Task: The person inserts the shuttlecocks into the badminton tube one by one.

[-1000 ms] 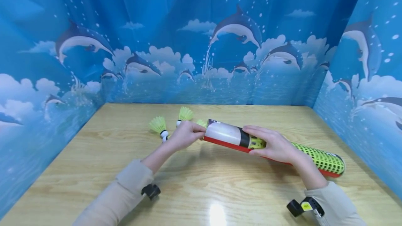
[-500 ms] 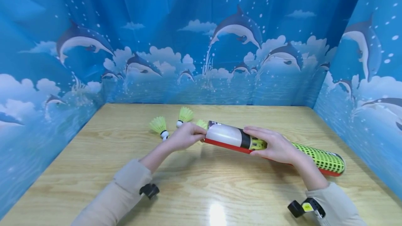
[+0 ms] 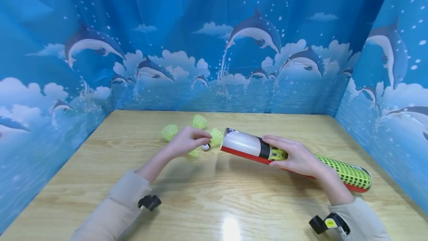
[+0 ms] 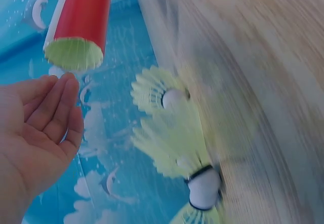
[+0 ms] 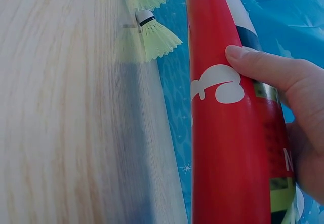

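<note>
My right hand [image 3: 295, 155] grips a long shuttlecock tube [image 3: 244, 146], red with silver, black and yellow-green print. The tube slants, its mouth end raised to the left and its far end low at the right. In the right wrist view the thumb [image 5: 253, 59] lies along the red side. My left hand [image 3: 187, 142] is just left of the mouth, fingers loosely bent and holding nothing. Pale green with a scalloped edge fills the tube's mouth [image 4: 73, 54] in the left wrist view. Beside the left hand lies a yellow-green shuttlecock [image 3: 216, 137] with a white head.
Several shuttlecocks lie on the wooden table [image 3: 214, 196] around the left hand, among them one at the left [image 3: 169, 131] and one farther back [image 3: 200, 122]. The hand partly covers some. A blue dolphin-print curtain [image 3: 200, 40] stands behind the table and along both sides.
My left hand has drawn back leftward from the tube's mouth, where its fingertips were before, uncovering the nearby shuttlecock's head. The right hand keeps its grip on the tube, nearly still.
</note>
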